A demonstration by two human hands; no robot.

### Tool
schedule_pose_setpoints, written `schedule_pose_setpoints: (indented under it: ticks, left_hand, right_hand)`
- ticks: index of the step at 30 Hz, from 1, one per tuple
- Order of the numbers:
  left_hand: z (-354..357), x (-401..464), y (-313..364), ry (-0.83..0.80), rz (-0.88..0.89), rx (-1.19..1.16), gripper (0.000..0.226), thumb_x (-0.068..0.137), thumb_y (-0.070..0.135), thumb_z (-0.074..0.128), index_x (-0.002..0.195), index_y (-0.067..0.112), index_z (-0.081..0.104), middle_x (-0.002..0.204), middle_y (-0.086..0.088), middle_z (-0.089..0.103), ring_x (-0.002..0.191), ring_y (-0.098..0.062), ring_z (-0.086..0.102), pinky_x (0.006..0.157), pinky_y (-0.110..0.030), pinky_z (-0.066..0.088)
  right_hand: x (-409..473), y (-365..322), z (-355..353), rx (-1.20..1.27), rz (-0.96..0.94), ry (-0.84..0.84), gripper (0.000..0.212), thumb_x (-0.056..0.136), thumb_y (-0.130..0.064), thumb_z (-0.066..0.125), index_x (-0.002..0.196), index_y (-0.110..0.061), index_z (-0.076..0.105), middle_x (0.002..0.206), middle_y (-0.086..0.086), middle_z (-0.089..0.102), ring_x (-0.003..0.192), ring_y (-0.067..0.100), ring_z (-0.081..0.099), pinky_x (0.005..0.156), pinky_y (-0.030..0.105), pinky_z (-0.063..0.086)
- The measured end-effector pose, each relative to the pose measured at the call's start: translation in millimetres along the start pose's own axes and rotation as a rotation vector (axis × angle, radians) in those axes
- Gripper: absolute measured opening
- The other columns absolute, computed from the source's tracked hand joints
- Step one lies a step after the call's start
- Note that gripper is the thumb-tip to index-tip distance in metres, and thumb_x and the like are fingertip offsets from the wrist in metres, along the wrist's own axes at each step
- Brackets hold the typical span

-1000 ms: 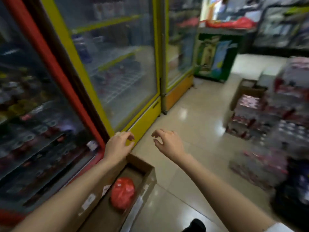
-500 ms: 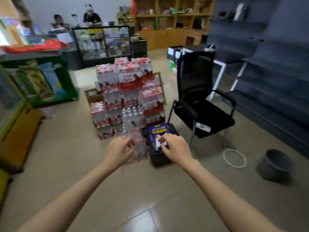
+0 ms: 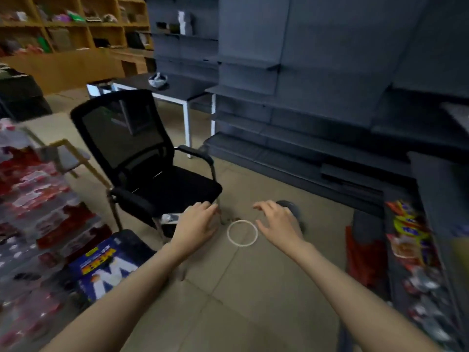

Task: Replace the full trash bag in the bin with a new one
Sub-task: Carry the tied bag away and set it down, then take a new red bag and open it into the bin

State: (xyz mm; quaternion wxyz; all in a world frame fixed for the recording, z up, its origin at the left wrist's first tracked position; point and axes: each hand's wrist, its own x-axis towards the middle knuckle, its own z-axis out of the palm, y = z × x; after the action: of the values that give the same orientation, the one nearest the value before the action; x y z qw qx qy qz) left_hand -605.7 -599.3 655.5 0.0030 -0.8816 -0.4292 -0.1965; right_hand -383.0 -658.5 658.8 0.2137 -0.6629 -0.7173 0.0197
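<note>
Floor-standing bin (image 3: pixel 291 208) sits half-hidden behind right hand (image 3: pixel 279 224).

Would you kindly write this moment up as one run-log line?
left hand: open, empty | right hand: open, empty | grey bin: on floor behind right hand, untouched | white ring: on floor between hands | no bag visible

Black chair (image 3: pixel 149 174) beside stacked bottle packs (image 3: pixel 30 199); table (image 3: pixel 177 90) behind.

- We record a beige tiled floor (image 3: pixel 253 288).
- On it: thin white ring (image 3: pixel 242 233), black mesh armchair (image 3: pixel 142 158), dark grey round bin (image 3: pixel 294 212) partly hidden.
</note>
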Motion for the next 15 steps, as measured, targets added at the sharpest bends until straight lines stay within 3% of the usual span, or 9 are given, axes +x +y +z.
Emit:
schedule_pose_setpoints:
  ticks: [3,9,15]
  left_hand:
    - [32.9,80.7,10.0,-0.031,0.134,-0.008,0.024,0.074,0.029,0.059,0.095,0.017,0.061,0.084,-0.005,0.064,0.078,-0.029,0.06,0.064,-0.035,0.047]
    - [100.4,254.9,31.4,-0.098,0.335,-0.096,0.028,0.079,0.027,0.062,0.107,0.02,0.058,0.102,-0.003,0.064,0.099,-0.026,0.057,0.079,-0.035,0.044]
    - [157.0,406.7,65.2,-0.139,0.48,-0.158,0.03,0.081,0.029,0.06,0.11,0.022,0.057,0.109,-0.001,0.063,0.107,-0.024,0.055,0.089,-0.036,0.043]
  right_hand:
    - [29.9,55.8,-0.4,-0.029,0.113,0.021,0.032,0.086,-0.026,0.056,0.118,-0.023,0.054,0.119,-0.002,0.058,0.108,0.021,0.055,0.089,0.034,0.038]
    - [108.1,161.6,-7.0,-0.065,0.34,0.052,0.031,0.087,-0.026,0.054,0.118,-0.028,0.051,0.12,-0.006,0.056,0.107,0.021,0.055,0.094,0.036,0.04]
    - [181.4,253.1,-26.3,-0.066,0.521,0.135,0.034,0.091,-0.025,0.054,0.124,-0.028,0.048,0.126,-0.009,0.052,0.115,0.015,0.051,0.096,0.028,0.037]
